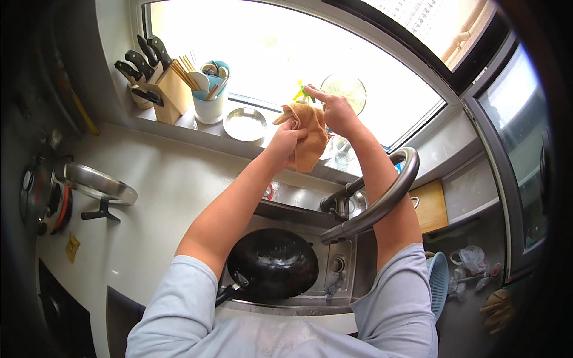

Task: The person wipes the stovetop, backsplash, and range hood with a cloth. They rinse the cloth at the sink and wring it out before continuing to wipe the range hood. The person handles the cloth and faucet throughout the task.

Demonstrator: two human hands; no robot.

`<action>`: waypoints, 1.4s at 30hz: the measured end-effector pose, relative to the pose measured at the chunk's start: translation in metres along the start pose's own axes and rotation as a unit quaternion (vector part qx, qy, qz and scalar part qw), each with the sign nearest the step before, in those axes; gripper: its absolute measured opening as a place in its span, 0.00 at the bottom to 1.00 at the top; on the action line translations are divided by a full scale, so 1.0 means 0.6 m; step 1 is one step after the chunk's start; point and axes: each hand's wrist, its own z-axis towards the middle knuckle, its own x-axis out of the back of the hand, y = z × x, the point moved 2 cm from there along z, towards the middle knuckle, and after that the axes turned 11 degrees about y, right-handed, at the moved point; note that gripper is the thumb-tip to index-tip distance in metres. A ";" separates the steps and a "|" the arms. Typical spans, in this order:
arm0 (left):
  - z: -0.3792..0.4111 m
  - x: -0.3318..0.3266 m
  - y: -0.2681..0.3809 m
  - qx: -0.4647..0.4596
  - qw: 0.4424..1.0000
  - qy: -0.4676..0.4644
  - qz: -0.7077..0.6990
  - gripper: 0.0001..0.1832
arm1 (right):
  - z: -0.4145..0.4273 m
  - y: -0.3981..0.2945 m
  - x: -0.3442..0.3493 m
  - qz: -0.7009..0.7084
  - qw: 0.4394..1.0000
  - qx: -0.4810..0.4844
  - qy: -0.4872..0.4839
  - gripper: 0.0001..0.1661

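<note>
Over the windowsill, my left hand [286, 142] grips an orange-brown cloth [310, 136], which hangs down from the fingers. My right hand [336, 109] is at the cloth's right side, its fingers stretched over the green and yellow head of a spray bottle [304, 92]; whether it grips anything is hard to see. Below my forearms a black wok [275, 264] lies bottom up in the steel sink, its handle pointing to the lower left. The curved grey faucet [385, 201] stands in front of my right forearm.
On the sill are a knife block [168, 96], a utensil holder [208, 107], a steel bowl [245, 124] and glassware [344, 154]. A lidded pan [98, 183] is at the left. A wooden board [429, 206], a blue basket [438, 279] and plastic bags [470, 264] are at the right.
</note>
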 end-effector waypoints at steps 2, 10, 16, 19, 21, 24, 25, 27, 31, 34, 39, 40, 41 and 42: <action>0.008 0.009 -0.002 -0.002 1.000 -0.012 0.009 0.19 | 0.002 0.002 0.001 0.001 1.000 -0.006 -0.009 0.39; 0.011 0.008 -0.006 0.014 1.000 -0.015 -0.021 0.18 | 0.000 0.013 -0.009 -0.079 0.996 -0.025 -0.014 0.45; 0.008 0.012 0.000 0.006 1.000 -0.014 -0.014 0.19 | -0.004 -0.003 -0.009 -0.086 0.994 -0.048 -0.036 0.47; 0.008 0.012 -0.002 0.008 1.000 -0.015 -0.011 0.20 | -0.007 -0.005 -0.008 -0.073 0.995 -0.054 -0.039 0.48; 0.015 0.015 -0.007 0.001 1.000 -0.019 -0.017 0.20 | -0.008 -0.006 -0.009 -0.065 0.996 -0.048 -0.035 0.48; 0.020 0.017 -0.009 -0.013 0.999 -0.027 -0.027 0.20 | -0.009 -0.006 -0.011 -0.045 0.998 -0.036 -0.025 0.48; 0.016 0.016 -0.008 -0.012 0.999 -0.027 -0.025 0.19 | -0.010 -0.010 -0.009 -0.028 0.998 -0.044 -0.026 0.48; 0.007 0.014 -0.003 -0.001 1.000 -0.027 -0.017 0.19 | -0.008 -0.010 -0.003 0.006 0.998 -0.058 -0.040 0.47; -0.015 0.012 0.010 0.020 0.999 -0.023 -0.009 0.19 | -0.007 -0.004 0.007 0.070 0.997 -0.034 -0.008 0.45; -0.019 0.015 0.009 0.015 0.999 -0.028 -0.014 0.19 | -0.029 0.016 0.011 0.109 0.990 -0.018 0.086 0.43; -0.046 0.040 -0.019 0.017 0.999 -0.016 -0.050 0.18 | -0.156 0.047 0.025 0.285 0.944 -0.111 0.127 0.32; -0.063 0.049 -0.031 0.029 0.999 -0.010 -0.045 0.18 | -0.196 0.043 0.023 0.290 0.940 -0.137 0.116 0.29; -0.082 0.057 -0.043 0.040 0.998 -0.004 -0.039 0.18 | -0.236 0.036 0.019 0.295 0.936 -0.161 0.106 0.26; -0.101 0.060 -0.064 0.048 0.999 -0.012 -0.021 0.18 | -0.282 0.039 0.011 0.298 0.926 -0.206 0.105 0.25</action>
